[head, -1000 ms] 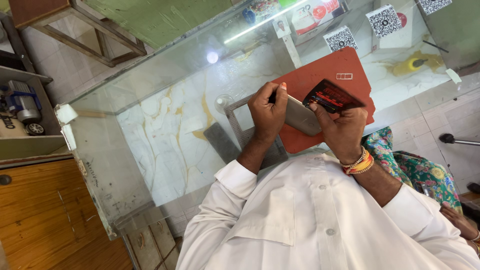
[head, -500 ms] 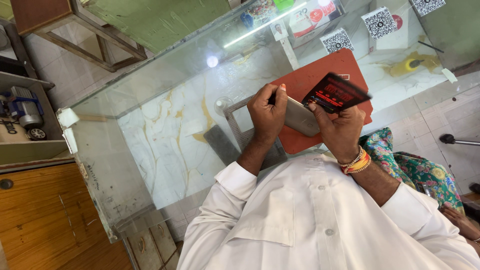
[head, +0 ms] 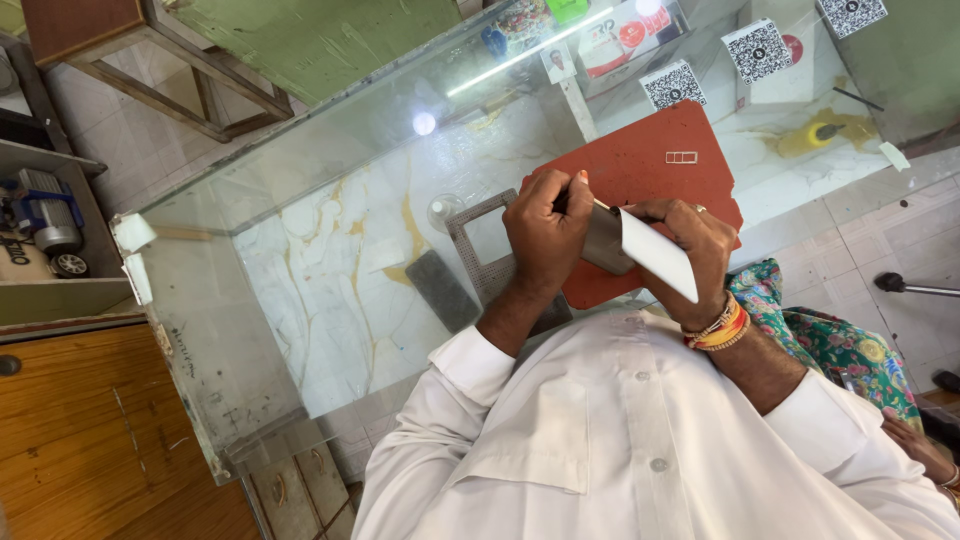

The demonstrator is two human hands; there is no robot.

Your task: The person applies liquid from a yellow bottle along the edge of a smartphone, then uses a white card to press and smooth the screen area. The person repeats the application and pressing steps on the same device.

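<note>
My right hand [head: 695, 245] grips a slim phone [head: 650, 252], tilted so that a grey side and a white face show. Coloured threads circle that wrist. My left hand [head: 545, 228] pinches a thin pointed tool [head: 583, 190] and rests against the phone's upper end. Both hands hover over a red-brown mat [head: 650, 150] lying on a glass counter top [head: 330, 230]. A small white rectangular part [head: 681, 157] lies on the mat beyond my hands.
A grey square metal frame [head: 478, 225] and a dark grey pad [head: 441, 291] lie left of the mat. Printed code stands [head: 672, 85], small boxes and a yellow object [head: 818, 136] line the counter's far side. A wooden cabinet [head: 90, 440] stands left.
The phone has been turned over in my right hand: its dark face with red no longer shows, and a white face does. My left hand stays against its upper end with the tool.
</note>
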